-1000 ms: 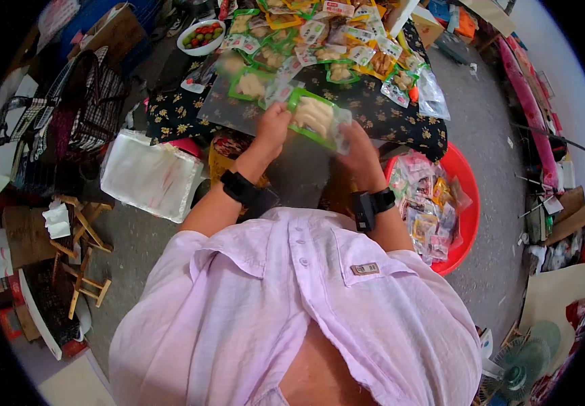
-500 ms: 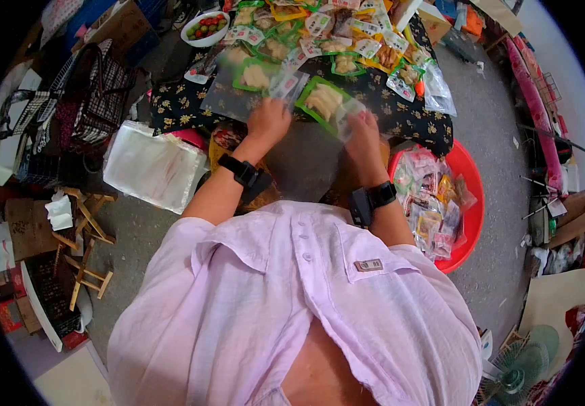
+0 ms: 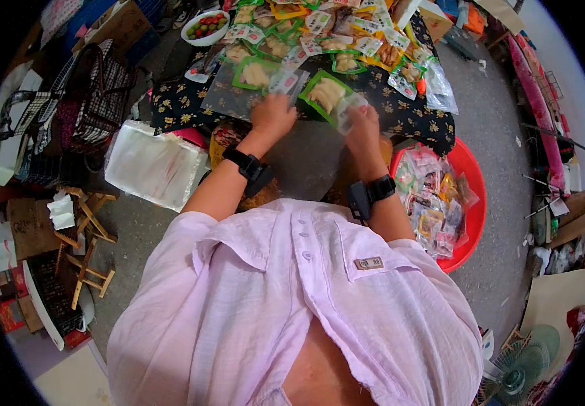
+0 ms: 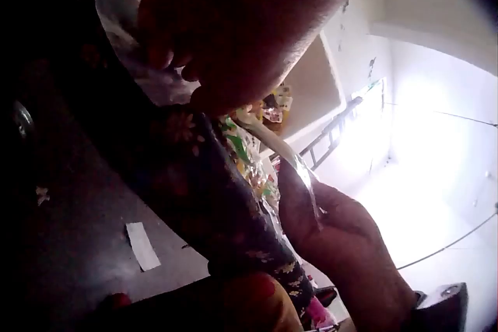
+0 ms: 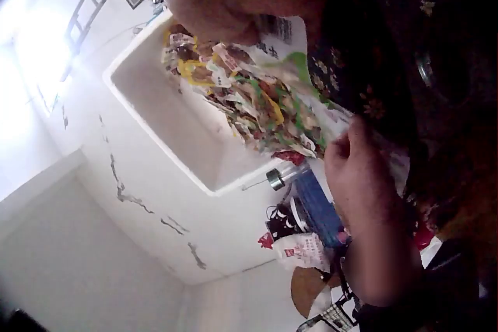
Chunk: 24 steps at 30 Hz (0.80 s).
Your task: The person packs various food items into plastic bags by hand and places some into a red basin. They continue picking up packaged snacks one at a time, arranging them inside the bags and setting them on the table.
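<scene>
In the head view my right hand (image 3: 362, 130) pinches the clear end of a green-edged food packet (image 3: 326, 93), tilted above the table's front edge. Pale pieces show through its window. My left hand (image 3: 273, 116) holds the near edge of a clear plastic bag (image 3: 221, 95) that lies on the flowered cloth. A second green-edged packet (image 3: 255, 74) rests over that bag. The right wrist view shows the left hand (image 5: 362, 180) with thumb and finger together at the plastic. In the left wrist view the right hand (image 4: 331, 219) grips the packet's edge.
Many food packets (image 3: 347, 40) cover the back of the cloth-covered table (image 3: 401, 128). A white bowl (image 3: 204, 40) of red and green fruit stands back left. A red basin (image 3: 472, 223) of packets is on the floor at right, a stack of clear bags (image 3: 154, 166) at left.
My hands have moved apart. The right hand's packet, held close to both hands at first, has shifted slightly right, and my left hand is now at the clear bag.
</scene>
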Motion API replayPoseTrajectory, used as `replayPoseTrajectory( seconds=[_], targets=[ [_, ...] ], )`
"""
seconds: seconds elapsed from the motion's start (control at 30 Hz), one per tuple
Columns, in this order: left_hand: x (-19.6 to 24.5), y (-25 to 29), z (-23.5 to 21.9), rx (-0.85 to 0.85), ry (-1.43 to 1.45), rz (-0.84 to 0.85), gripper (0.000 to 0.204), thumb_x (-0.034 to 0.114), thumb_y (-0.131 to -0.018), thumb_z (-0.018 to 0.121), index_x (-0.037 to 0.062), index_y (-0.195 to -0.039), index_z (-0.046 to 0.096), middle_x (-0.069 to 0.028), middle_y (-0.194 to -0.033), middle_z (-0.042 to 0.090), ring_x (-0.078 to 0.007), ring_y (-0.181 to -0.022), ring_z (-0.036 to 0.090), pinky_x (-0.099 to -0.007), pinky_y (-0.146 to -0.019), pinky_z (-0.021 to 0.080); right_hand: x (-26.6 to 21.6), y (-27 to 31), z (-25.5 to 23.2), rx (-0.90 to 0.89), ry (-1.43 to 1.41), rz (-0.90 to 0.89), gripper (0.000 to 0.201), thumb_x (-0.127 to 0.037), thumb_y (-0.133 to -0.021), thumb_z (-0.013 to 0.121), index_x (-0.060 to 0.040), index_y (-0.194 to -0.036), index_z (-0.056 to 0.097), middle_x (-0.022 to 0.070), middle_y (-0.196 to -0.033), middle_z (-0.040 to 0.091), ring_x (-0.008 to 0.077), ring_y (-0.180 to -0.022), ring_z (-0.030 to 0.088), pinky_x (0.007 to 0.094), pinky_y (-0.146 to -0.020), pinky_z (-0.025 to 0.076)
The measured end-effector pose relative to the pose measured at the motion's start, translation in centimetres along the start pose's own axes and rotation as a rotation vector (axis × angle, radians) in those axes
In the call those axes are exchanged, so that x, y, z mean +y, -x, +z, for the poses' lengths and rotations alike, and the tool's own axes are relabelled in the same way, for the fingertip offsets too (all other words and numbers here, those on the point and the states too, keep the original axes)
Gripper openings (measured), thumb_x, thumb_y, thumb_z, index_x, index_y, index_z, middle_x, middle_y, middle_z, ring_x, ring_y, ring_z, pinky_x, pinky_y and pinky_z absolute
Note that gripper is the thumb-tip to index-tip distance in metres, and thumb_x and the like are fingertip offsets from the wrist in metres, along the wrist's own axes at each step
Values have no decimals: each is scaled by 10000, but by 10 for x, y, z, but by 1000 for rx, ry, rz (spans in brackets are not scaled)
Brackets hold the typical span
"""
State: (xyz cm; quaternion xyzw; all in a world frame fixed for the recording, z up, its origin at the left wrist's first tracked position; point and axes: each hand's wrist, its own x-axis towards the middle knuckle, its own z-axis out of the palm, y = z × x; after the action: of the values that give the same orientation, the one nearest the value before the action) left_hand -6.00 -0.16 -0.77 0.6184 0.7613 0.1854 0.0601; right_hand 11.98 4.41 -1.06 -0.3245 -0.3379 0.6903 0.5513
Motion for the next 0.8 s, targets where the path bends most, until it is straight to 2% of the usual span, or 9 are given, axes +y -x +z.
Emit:
replayPoseTrajectory(
  seconds=[0.03,0.13,0.23,0.33,0.43,0.53,0.6,0.67,0.8],
  targets=[
    [-1,-1,3,19,-9,5,209,221,-778,439,21,-808,493,-143,-795,484,-330,-651,489,-433,-545,410,3,-3,-4,-20,-17,11,152,-29,-754,494,-12,-898,448,48,-799,520,153,-682,514,285,-621,434],
    [-4,-4,8,45,50,25,206,211,-784,421,17,-765,486,-138,-734,478,-310,-598,461,-405,-513,391,12,-10,-10,-30,86,8,154,-35,-760,490,-12,-904,441,41,-787,513,146,-669,505,285,-606,430],
    [-6,-13,2,-95,154,-79,210,210,-787,418,13,-735,471,-134,-692,464,-271,-543,424,-383,-496,362,14,-8,-3,-26,-18,38,52,-36,-760,462,-40,-804,488,-18,-669,458,54,-567,428,194,-489,368],
    [-8,-14,-2,-71,351,-124,213,210,-792,411,13,-724,456,-128,-663,449,-239,-517,389,-370,-489,336,19,-11,-5,-74,1,31,31,-48,-758,470,-50,-785,484,-21,-662,458,62,-575,431,201,-481,361],
    [-9,-14,-2,-38,357,-108,198,178,-772,407,3,-784,498,-180,-676,495,-372,-631,466,-444,-559,369,8,-2,2,-19,59,70,166,-31,-757,488,-10,-914,439,37,-787,510,135,-648,494,278,-585,417],
    [-9,-14,-1,58,366,-61,201,181,-784,397,2,-770,488,-176,-702,498,-359,-631,459,-436,-564,367,0,-4,7,37,146,57,174,-32,-751,492,-4,-916,444,42,-793,517,141,-653,501,284,-583,420],
    [-9,-16,-5,-31,377,-103,220,215,-796,406,9,-786,482,-148,-709,478,-303,-627,451,-415,-567,365,16,-16,-1,-188,275,-271,56,-62,-766,441,-13,-766,469,79,-701,498,207,-615,477,294,-556,385],
    [-8,-16,-8,-36,352,-81,227,227,-800,411,10,-795,477,-139,-723,471,-286,-627,445,-407,-571,364,28,-23,-6,-329,400,-396,131,-74,-776,404,-15,-692,485,118,-671,490,265,-626,463,312,-561,367],
    [-3,-13,-6,103,213,27,210,209,-791,408,9,-796,470,-159,-763,479,-336,-653,449,-427,-589,369,14,-7,24,-373,670,-280,165,-71,-786,381,-10,-682,494,154,-710,495,307,-703,468,344,-608,367]
  ],
)
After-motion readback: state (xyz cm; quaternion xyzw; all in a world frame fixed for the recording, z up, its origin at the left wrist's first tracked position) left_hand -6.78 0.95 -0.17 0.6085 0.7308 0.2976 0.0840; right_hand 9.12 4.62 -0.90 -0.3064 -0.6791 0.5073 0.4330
